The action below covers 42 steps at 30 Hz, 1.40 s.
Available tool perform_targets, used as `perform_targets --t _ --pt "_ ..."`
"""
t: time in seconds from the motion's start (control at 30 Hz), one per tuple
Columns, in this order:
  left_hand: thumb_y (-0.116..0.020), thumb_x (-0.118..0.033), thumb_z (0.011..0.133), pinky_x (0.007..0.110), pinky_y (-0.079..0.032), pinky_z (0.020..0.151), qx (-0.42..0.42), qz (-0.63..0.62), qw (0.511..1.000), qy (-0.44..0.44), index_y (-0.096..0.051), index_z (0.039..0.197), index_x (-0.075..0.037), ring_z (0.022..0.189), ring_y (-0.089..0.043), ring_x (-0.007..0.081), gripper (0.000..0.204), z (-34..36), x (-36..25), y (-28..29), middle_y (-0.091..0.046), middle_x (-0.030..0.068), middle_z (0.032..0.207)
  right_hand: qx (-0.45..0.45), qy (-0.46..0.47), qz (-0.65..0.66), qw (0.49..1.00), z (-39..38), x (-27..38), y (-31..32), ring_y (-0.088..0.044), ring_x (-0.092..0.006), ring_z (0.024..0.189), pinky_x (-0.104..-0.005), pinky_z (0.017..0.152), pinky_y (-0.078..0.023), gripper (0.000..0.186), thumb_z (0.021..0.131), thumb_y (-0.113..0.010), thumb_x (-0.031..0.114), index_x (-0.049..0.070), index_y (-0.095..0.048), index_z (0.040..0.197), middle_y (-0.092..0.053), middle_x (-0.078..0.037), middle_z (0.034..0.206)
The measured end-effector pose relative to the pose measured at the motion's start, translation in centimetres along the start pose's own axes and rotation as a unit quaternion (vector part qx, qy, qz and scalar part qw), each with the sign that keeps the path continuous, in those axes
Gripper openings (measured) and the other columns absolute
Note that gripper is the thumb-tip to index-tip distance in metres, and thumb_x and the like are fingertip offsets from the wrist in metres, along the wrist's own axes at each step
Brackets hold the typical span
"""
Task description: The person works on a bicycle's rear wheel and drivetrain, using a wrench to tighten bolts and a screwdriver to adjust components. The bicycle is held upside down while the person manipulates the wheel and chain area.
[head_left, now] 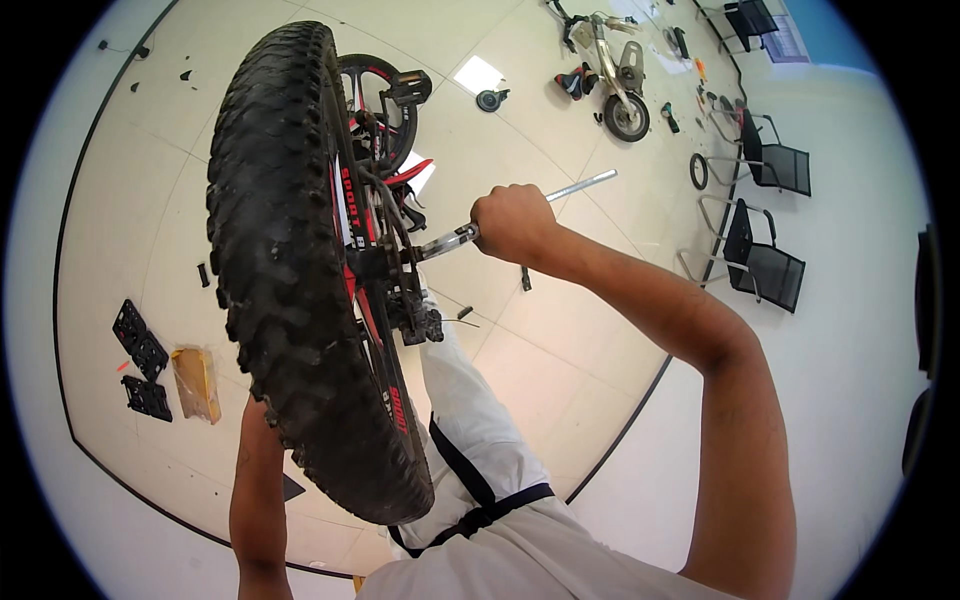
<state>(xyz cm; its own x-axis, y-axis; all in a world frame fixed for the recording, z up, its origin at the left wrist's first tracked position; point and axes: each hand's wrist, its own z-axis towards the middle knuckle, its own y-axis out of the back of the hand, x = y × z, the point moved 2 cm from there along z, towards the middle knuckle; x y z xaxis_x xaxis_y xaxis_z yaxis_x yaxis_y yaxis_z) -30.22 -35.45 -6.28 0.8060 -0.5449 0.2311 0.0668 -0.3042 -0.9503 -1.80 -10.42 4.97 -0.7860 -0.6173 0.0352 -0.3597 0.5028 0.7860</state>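
An upended bicycle wheel with a fat, knobby black tyre (270, 200) fills the middle-left, with a red-and-black rim (382, 370). My right hand (510, 220) is closed round a silver wrench (445, 240) whose shaft or bar (585, 185) sticks out to the upper right. The wrench meets the wheel's hub (385, 262). A dark brake assembly (415, 315) sits just below the hub. My left forearm (260, 500) rises behind the tyre, which hides that hand and its fingers.
A second wheel (400, 135) is behind. A partly dismantled small two-wheeler (610, 90) lies at top right among scattered parts. Black chairs (770, 270) stand along the right wall. Black plastic cases (140, 350) and a bagged cardboard piece (195, 385) lie on the floor at left.
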Motion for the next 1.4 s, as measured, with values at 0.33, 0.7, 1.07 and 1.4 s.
perform_targets --t 0.33,0.7,1.07,1.4 --pt "-0.051 -0.04 0.096 0.035 -0.043 0.05 -0.251 0.153 0.956 -0.022 -0.06 0.086 -0.015 0.048 -0.046 0.0122 0.028 -0.5 0.2 -2.0 -0.048 -0.0033 0.057 -0.045 -0.038 -0.007 0.998 -0.3 -0.1 -2.0 -0.065 -0.033 0.064 -0.0434 0.058 -0.05 0.011 0.075 -0.062 0.018 0.012 -0.07 0.073 -0.066 -0.013 0.068" --pt "-0.043 -0.067 0.093 0.026 -0.018 0.042 -0.321 0.21 0.923 0.026 -0.042 0.063 -0.017 0.042 -0.019 0.0077 0.059 0.9 1.3 -5.9 -0.026 -0.0061 0.051 -0.179 -0.02 0.069 0.981 -1.6 -1.2 -3.6 -0.065 -0.0322 0.061 -0.043 0.057 -0.049 0.014 0.076 -0.062 0.017 0.017 -0.075 0.081 -0.066 -0.012 0.065" --pt "-0.044 -0.068 0.092 0.026 -0.018 0.043 -0.341 0.205 0.918 0.012 -0.043 0.065 -0.016 0.042 -0.019 0.0081 0.059 1.0 1.7 -5.9 -0.025 -0.0056 0.051 -0.15 0.006 -0.028 0.988 -1.8 -0.3 -2.3 -0.062 -0.031 0.054 -0.0412 0.053 -0.048 0.011 0.075 -0.063 0.013 0.013 -0.074 0.077 -0.064 -0.012 0.061" --pt "-0.042 -0.072 0.091 0.027 -0.017 0.043 -0.365 0.191 0.911 0.023 -0.041 0.063 -0.017 0.042 -0.02 0.0075 0.061 0.5 1.7 -6.5 -0.024 -0.007 0.051 -0.102 -0.029 -0.037 0.994 -1.3 0.0 -2.4 -0.063 -0.031 0.057 -0.0414 0.055 -0.049 0.011 0.077 -0.061 0.013 0.011 -0.071 0.076 -0.065 -0.012 0.064"
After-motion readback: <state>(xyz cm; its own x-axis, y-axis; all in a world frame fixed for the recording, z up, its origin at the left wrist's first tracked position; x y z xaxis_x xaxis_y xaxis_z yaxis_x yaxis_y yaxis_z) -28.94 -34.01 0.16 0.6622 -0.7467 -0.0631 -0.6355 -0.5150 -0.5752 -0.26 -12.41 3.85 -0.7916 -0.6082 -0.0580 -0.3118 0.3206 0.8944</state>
